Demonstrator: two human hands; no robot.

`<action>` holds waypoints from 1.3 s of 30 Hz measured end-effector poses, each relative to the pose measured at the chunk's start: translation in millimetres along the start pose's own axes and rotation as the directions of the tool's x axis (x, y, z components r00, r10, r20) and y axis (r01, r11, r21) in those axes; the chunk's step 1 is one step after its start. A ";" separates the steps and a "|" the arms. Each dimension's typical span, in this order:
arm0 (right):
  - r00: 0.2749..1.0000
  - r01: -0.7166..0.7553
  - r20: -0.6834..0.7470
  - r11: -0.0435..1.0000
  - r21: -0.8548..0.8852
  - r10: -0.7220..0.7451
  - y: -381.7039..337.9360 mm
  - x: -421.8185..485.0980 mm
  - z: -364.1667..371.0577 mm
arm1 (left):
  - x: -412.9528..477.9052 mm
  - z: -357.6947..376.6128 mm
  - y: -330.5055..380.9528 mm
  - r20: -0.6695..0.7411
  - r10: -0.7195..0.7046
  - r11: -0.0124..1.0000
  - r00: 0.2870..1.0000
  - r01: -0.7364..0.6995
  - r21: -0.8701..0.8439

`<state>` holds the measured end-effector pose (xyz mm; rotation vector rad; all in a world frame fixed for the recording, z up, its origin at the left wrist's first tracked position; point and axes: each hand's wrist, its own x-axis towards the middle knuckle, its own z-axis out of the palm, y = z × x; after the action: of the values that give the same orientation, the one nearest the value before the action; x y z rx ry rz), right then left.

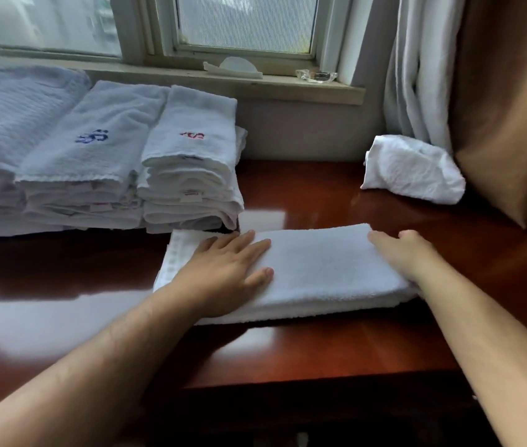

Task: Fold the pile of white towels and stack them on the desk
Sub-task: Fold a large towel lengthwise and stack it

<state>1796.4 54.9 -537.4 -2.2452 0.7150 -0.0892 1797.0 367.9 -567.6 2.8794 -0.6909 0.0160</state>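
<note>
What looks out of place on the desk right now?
One crumpled towel lies unfolded at the back right of the desk, beside the curtain, apart from the folded stacks on the left. The folded towel under the left hand and right hand lies flat; nothing else stands out.

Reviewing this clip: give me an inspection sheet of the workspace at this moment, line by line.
Surface: glossy red-brown desk, window glare on it.
Job's things: folded towel lying flat in front of the stacks; three stacks of folded towels at back left; one crumpled towel at back right.
Clutter: glass dish and a white object on the windowsill.
Grips: left hand flat on the folded towel, fingers straight; right hand on its right end, finger curl unclear.
Cables: nothing seen.
Surroundings: window behind the desk; white curtain and brown curtain at right.
</note>
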 end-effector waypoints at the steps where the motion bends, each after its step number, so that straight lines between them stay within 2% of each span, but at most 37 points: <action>1: 0.998 -0.026 0.054 0.991 0.131 0.019 0.6 -1.8 -4.2 | -1.9 -1.0 -0.8 -0.001 0.000 1.000 1.000 0.000 -0.008; 3: 0.983 -0.083 0.185 0.932 0.353 0.018 -2.0 -7.7 -12.2 | -7.3 -5.0 -3.3 -0.008 0.000 1.000 1.000 -0.001 -0.025; 5: 0.930 -0.173 0.367 0.844 0.507 -0.030 -7.0 -18.9 -14.2 | -15.7 -9.0 -5.2 -0.002 0.000 0.999 1.000 0.000 -0.040; 8: 0.832 -0.279 0.540 0.747 0.603 -0.126 -25.4 -47.2 -10.1 | -33.1 -11.4 -14.2 -0.005 -0.014 0.997 1.000 0.013 -0.073; 9: 0.804 -0.295 0.571 0.725 0.623 -0.163 -34.5 -58.1 -8.0 | -41.8 -14.4 -17.8 -0.003 -0.016 0.989 1.000 0.015 -0.145; 10: 0.782 -0.293 0.586 0.706 0.645 -0.211 -46.0 -70.2 -6.5 | -52.0 -19.5 -21.3 0.001 -0.014 0.961 1.000 0.014 -0.277; 12: 0.755 -0.261 0.565 0.638 0.725 -0.333 -73.8 -94.2 -2.2 | -71.4 -30.0 -24.2 -0.005 0.011 0.815 1.000 -0.012 -0.579; 14: 0.717 -0.267 0.535 0.532 0.803 -0.447 -106.5 -118.5 4.5 | -90.3 -40.0 -19.8 -0.024 0.076 0.678 0.997 -0.069 -0.732; 16: 0.678 -0.305 0.531 0.462 0.833 -0.509 -139.8 -143.3 14.2 | -109.4 -48.6 -11.1 -0.073 0.116 0.637 0.991 -0.130 -0.760; 19: 0.670 -0.335 0.525 0.417 0.845 -0.525 -179.5 -174.6 32.1 | -136.3 -52.3 0.1 -0.123 0.030 0.608 0.992 -0.115 -0.785; 22: 0.661 -0.307 0.527 0.449 0.839 -0.533 -203.0 -193.1 48.2 | -150.1 -39.7 8.1 -0.149 -0.044 0.616 0.988 -0.090 -0.783; 23: 0.653 -0.276 0.527 0.477 0.834 -0.544 -208.4 -196.1 51.7 | -152.8 -36.8 11.9 -0.179 -0.111 0.609 0.977 -0.075 -0.789; 24: 0.652 -0.238 0.522 0.504 0.830 -0.551 -213.7 -198.1 54.2 | -155.2 -36.1 14.9 -0.205 -0.208 0.558 0.956 -0.056 -0.828; 26: 0.645 -0.183 0.494 0.509 0.841 -0.583 -224.4 -197.7 54.8 | -156.4 -37.5 12.5 -0.211 -0.367 0.325 0.906 -0.088 -0.941; 28: 0.623 -0.088 0.428 0.485 0.870 -0.655 -230.7 -187.7 49.9 | -154.8 -47.5 7.1 -0.182 -0.397 0.052 0.900 -0.176 -0.983; 30: 0.630 0.155 0.313 0.510 0.846 -0.711 -226.2 -172.6 41.7 | -151.5 -61.5 -0.8 -0.144 -0.366 -0.225 0.920 -0.237 -0.945; 31: 0.662 0.304 0.241 0.548 0.780 -0.710 -218.8 -161.4 42.1 | -150.1 -70.3 -4.4 -0.109 -0.331 -0.327 0.937 -0.223 -0.918; 32: 0.709 0.380 0.206 0.612 0.694 -0.674 -208.3 -153.5 43.1 | -148.2 -79.1 -8.4 -0.092 -0.289 -0.395 0.953 -0.206 -0.895; 33: 0.762 0.362 0.232 0.695 0.621 -0.604 -195.7 -146.8 44.7 | -146.3 -86.7 -12.1 -0.091 -0.256 -0.435 0.962 -0.199 -0.878; 34: 0.789 0.277 0.328 0.777 0.566 -0.520 -181.6 -143.8 47.8 | -143.8 -92.8 -15.3 -0.106 -0.229 -0.462 0.968 -0.204 -0.863; 35: 0.754 0.185 0.468 0.832 0.523 -0.461 -166.8 -144.8 50.7 | -141.8 -97.2 -17.3 -0.121 -0.207 -0.487 0.971 -0.209 -0.848; 36: 0.684 0.109 0.584 0.853 0.510 -0.437 -153.6 -145.8 55.6 | -138.8 -99.6 -18.6 -0.131 -0.185 -0.508 0.974 -0.209 -0.835; 38: 0.584 0.007 0.657 0.813 0.582 -0.476 -137.0 -146.7 66.7 | -134.3 -100.2 -20.1 -0.130 -0.138 -0.535 0.982 -0.185 -0.824; 39: 0.580 -0.030 0.640 0.772 0.635 -0.504 -134.2 -147.5 70.9 | -132.6 -99.6 -20.4 -0.126 -0.119 -0.539 0.985 -0.170 -0.825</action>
<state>1754.6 251.8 -472.1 -1.4950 -0.1518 0.4762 1691.1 462.9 -480.1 0.7676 -0.2754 -0.2451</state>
